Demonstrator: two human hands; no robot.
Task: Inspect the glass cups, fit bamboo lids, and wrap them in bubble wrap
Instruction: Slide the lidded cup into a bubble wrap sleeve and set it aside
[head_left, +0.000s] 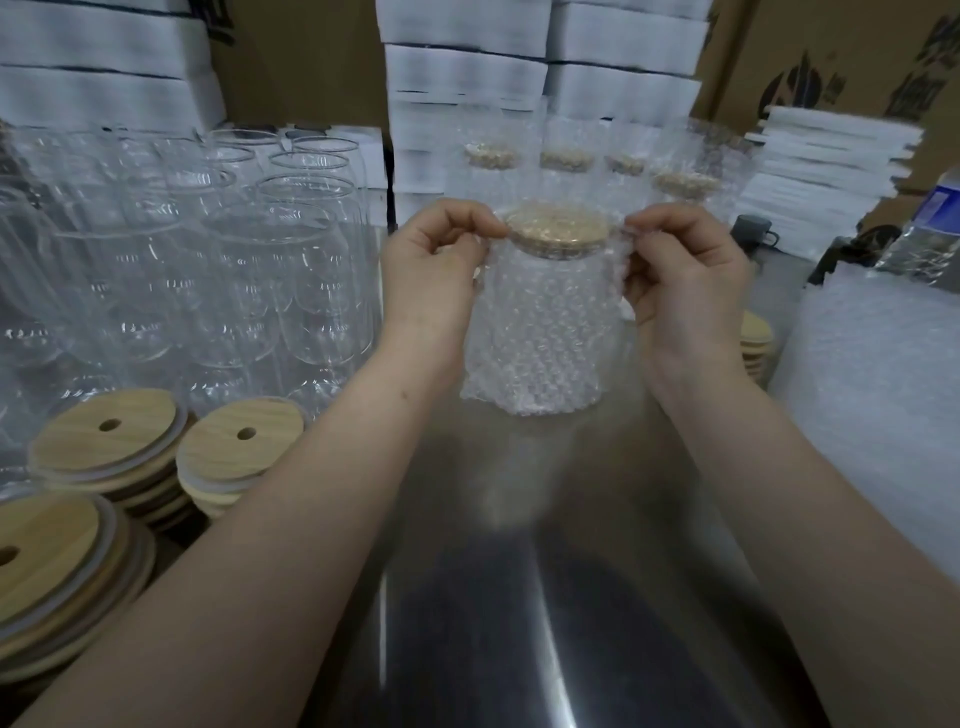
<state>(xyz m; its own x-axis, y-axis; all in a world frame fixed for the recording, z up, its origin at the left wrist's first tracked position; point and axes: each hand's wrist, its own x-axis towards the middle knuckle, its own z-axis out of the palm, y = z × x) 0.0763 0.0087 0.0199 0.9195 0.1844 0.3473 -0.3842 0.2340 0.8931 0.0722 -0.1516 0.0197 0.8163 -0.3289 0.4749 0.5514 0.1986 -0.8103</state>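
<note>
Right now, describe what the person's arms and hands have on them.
Nothing worn: the left hand and right hand are bare, with no gloves, rings or watch visible. The left forearm and right forearm are bare too, no sleeves in view.

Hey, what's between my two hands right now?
In the head view, a cup with its bamboo lid, in bubble wrap that the left hand and right hand pinch at the top.

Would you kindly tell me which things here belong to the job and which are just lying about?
Job: cup in bubble wrap, bamboo lid, bare cups, spare lids, finished cups.
Lying about: grey mug, water bottle, cardboard boxes.
</note>
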